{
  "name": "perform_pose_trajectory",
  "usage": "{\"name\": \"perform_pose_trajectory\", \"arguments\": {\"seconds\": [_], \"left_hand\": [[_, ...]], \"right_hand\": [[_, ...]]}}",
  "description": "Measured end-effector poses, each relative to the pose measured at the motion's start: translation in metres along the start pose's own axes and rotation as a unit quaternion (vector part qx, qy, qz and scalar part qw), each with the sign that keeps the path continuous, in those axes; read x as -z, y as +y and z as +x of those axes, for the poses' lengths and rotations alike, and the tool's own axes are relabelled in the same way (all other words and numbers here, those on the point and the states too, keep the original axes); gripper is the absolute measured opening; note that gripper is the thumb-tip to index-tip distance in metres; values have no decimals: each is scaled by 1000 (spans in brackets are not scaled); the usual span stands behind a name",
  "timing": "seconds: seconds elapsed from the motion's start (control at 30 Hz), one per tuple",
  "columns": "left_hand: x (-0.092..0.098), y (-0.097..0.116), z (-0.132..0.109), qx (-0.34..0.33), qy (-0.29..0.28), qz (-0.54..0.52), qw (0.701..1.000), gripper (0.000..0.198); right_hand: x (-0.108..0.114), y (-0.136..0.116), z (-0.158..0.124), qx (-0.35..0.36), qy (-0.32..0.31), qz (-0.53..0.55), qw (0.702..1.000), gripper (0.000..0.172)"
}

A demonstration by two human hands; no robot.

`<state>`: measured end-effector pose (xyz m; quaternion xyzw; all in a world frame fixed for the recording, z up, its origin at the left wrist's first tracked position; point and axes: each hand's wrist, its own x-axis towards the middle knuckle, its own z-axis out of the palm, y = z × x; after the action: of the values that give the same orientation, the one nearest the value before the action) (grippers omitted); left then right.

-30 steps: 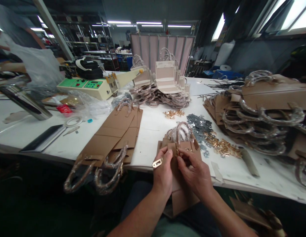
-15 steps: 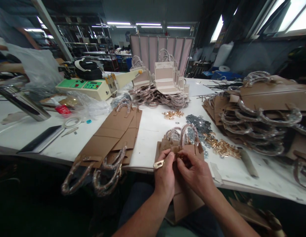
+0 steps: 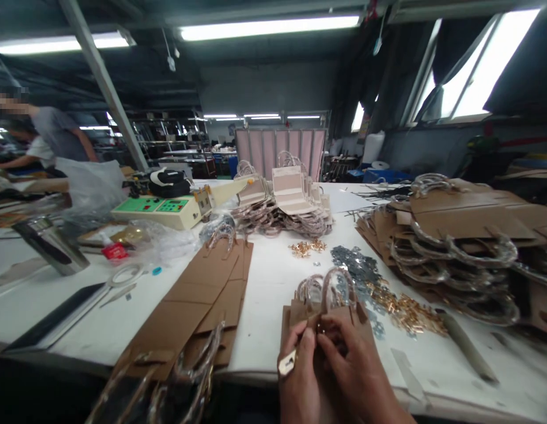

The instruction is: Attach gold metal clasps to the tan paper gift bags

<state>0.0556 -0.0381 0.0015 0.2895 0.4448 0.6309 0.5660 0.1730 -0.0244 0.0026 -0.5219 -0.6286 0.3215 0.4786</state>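
Two-handed, steady the brown bag [image 3: 364, 327] just below its looped handle [image 3: 326, 290], pinching firmly with the left hand [image 3: 305, 366], right hand [image 3: 356, 364] narrowed on a small glinting piece [image 3: 321, 331].

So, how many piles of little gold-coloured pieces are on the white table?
2. The small gold pile lies in front of the pale panels; the larger gold pile beside the grey plates, right of the right hand. Others could be hidden behind the brown stack.
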Motion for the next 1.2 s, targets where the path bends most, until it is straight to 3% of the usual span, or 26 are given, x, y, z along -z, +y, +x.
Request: {"name": "perform_pose_trajectory", "arguments": {"seconds": [0.2,0.33,0.43,0.57,0.67,0.77,0.93,1.03,1.13,1.2], "left_hand": [[8,-12,18,53,8,-45,998,39],[11,-16,34,49,42,-27,998,40],[10,-15,43,70,18,-20,997,41],[10,-8,44,83,-15,-3,996,42],[11,-4,44,62,-21,35,997,50],[11,-2,45,55,-38,66,996,56],[22,0,51,24,-96,156,983,66],[32,6,54,-89,-52,317,943,67],[28,20,55,-276,-24,452,848,58],[14,33,57,-380,-74,488,782,43]], "right_hand": [[-21,5,5,25,4,26,999,19],[-11,5,-4,63,10,7,998,31],[26,26,-9,73,44,-92,992,18],[106,83,1,2,117,-251,961,21],[152,121,18,-61,70,-404,910,32],[170,137,35,-96,9,-490,866,32],[176,139,52,-70,-47,-500,862,20],[182,135,57,-36,-74,-497,864,20],[184,129,59,-13,-65,-494,867,23],[179,126,55,-7,-41,-492,870,26]]}}
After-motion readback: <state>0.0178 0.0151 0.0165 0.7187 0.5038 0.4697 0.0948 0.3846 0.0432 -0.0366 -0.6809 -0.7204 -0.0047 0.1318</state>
